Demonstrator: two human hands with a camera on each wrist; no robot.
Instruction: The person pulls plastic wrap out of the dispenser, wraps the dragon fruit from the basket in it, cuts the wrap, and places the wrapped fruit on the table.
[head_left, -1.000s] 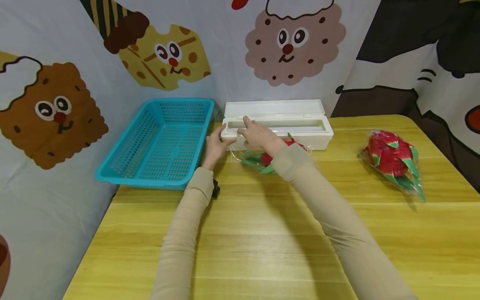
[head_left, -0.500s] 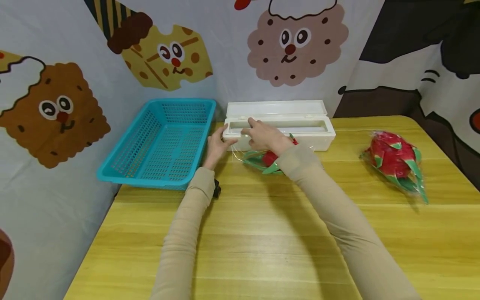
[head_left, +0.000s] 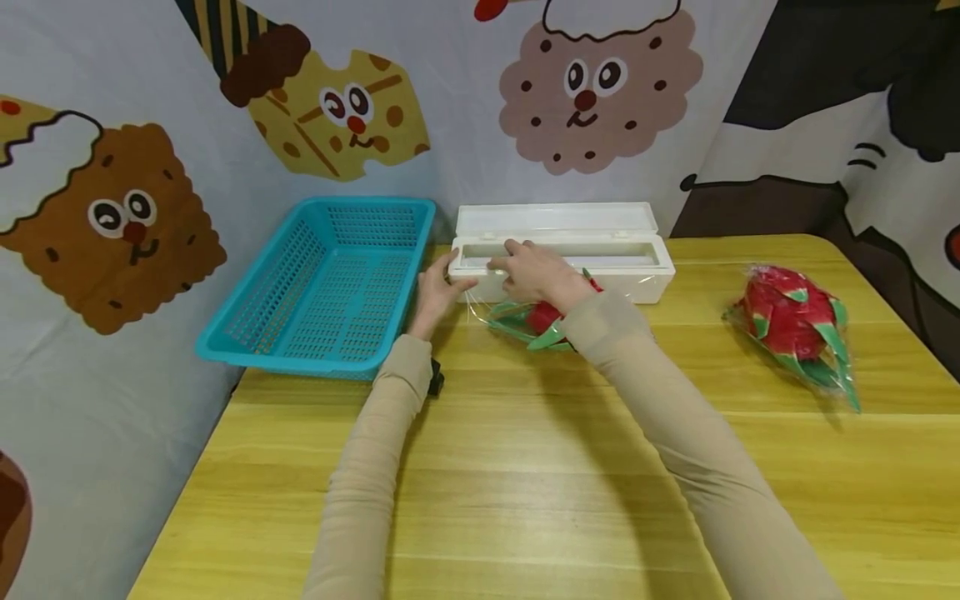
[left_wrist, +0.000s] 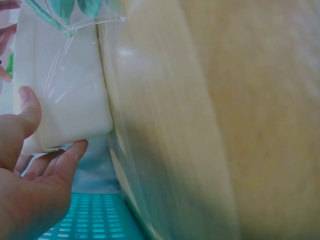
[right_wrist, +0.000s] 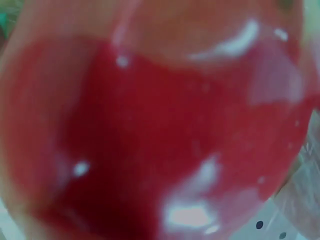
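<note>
In the head view, a white cling film dispenser (head_left: 645,285) stands at the back of the table with its lid up. My left hand (head_left: 435,296) grips its left end, thumb on the front face and fingers around the end. At its front rim, my right hand (head_left: 534,273) pinches a small green slider (left_wrist: 9,65), glimpsed in the left wrist view. Clear film runs down from the dispenser over a red dragon fruit (head_left: 543,317) with green leaves, partly hidden under my right wrist. That fruit fills the right wrist view, blurred and close.
A turquoise perforated basket (head_left: 322,367) stands left of the dispenser. Another dragon fruit (head_left: 791,312), wrapped in film, lies on the right of the wooden table (head_left: 487,500). A printed cloth (head_left: 465,100) hangs behind.
My right hand has slid slightly to the right along the dispenser's front rim. The left hand keeps its grip on the end. The whole head view has shifted a little.
</note>
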